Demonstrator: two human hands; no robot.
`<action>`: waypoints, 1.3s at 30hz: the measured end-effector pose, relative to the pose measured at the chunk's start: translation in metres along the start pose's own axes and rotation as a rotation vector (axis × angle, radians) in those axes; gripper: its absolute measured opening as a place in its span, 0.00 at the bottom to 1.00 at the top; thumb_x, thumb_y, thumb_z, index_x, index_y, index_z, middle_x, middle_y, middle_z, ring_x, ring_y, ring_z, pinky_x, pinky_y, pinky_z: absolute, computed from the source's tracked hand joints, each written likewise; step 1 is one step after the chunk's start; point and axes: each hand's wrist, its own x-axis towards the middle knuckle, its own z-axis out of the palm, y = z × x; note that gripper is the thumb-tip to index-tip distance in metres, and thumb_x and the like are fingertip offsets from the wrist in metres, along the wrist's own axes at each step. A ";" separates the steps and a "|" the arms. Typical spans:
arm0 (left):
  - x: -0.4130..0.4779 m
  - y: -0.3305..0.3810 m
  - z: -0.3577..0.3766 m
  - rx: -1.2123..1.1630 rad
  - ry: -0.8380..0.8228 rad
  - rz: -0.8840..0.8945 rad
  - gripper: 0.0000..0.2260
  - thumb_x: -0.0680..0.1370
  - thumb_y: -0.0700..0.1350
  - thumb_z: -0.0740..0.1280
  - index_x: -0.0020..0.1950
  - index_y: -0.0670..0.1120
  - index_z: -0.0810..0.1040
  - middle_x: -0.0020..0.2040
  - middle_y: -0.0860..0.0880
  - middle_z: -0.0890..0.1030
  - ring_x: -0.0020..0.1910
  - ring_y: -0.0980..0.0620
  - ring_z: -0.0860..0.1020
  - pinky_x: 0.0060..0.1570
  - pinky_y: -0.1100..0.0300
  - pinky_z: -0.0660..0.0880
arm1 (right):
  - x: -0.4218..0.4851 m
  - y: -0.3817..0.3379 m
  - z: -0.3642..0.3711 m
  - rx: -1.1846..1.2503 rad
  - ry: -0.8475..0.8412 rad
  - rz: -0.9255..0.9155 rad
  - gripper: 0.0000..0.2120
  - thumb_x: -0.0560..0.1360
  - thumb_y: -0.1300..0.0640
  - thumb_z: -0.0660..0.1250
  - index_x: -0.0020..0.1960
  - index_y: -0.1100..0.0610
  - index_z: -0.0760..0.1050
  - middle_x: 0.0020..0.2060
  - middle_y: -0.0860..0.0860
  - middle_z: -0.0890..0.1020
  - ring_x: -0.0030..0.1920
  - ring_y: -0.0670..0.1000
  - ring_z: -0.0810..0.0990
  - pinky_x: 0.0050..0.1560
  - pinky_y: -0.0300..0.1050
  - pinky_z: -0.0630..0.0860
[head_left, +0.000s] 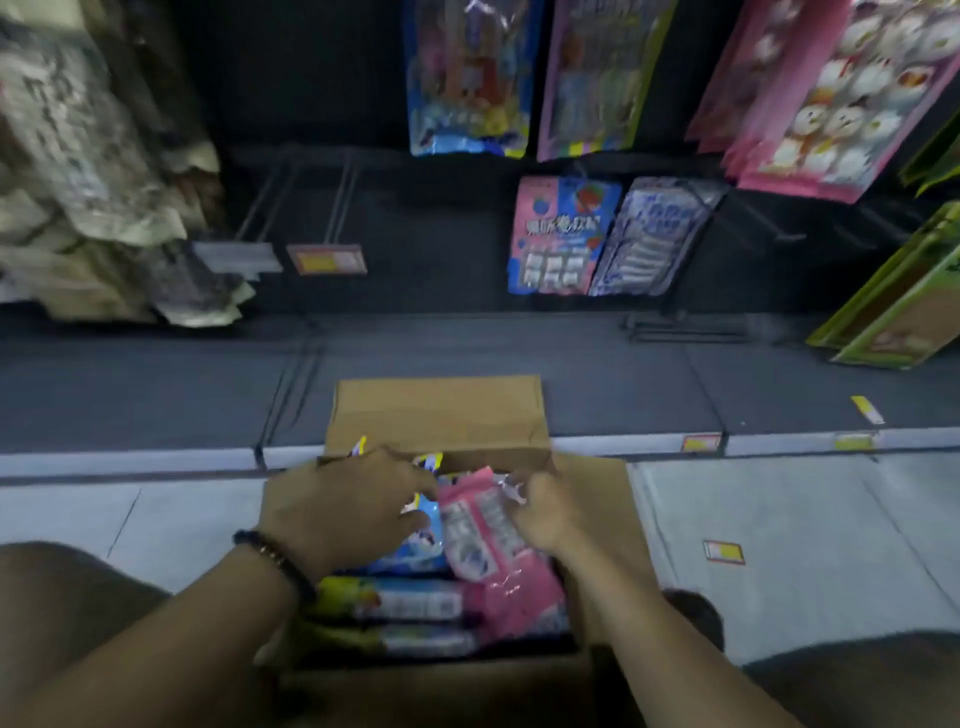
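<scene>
From the head view, both hands are down in the open cardboard box (439, 410), which sits on the floor (779, 519) right against the shelf (156, 384). The left hand (343, 499), a beaded bracelet (275, 558) on its wrist, curls its fingers round the top of a blue packet (423, 543) on the left side of the box. The right hand (550, 512) grips the far edge of a pink packet (493, 551), which lies tilted just beside the blue one and touches it. More packets (405, 605) lie flat at the near end of the box. Far beyond, hanging packets (563, 234) face out, with a price tag (326, 259) to their left.
</scene>
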 end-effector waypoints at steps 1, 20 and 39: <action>-0.002 -0.001 0.003 0.008 -0.027 0.021 0.14 0.78 0.62 0.65 0.62 0.64 0.79 0.58 0.58 0.83 0.61 0.53 0.80 0.59 0.56 0.77 | -0.001 0.007 0.019 -0.027 -0.062 0.037 0.16 0.78 0.54 0.69 0.65 0.54 0.81 0.59 0.56 0.86 0.61 0.59 0.84 0.56 0.43 0.79; 0.016 -0.031 0.033 0.015 -0.478 0.040 0.29 0.81 0.52 0.70 0.81 0.62 0.65 0.78 0.53 0.71 0.74 0.48 0.72 0.66 0.55 0.72 | 0.043 0.083 0.108 -0.076 -0.106 0.314 0.49 0.69 0.40 0.80 0.80 0.56 0.59 0.71 0.64 0.71 0.69 0.64 0.76 0.68 0.50 0.75; 0.041 -0.047 -0.001 -0.146 -0.230 -0.030 0.24 0.82 0.55 0.69 0.77 0.53 0.72 0.71 0.50 0.78 0.69 0.47 0.76 0.59 0.58 0.70 | -0.016 -0.049 -0.104 0.273 -0.206 -0.049 0.11 0.83 0.57 0.69 0.64 0.56 0.82 0.56 0.52 0.88 0.53 0.55 0.88 0.56 0.52 0.85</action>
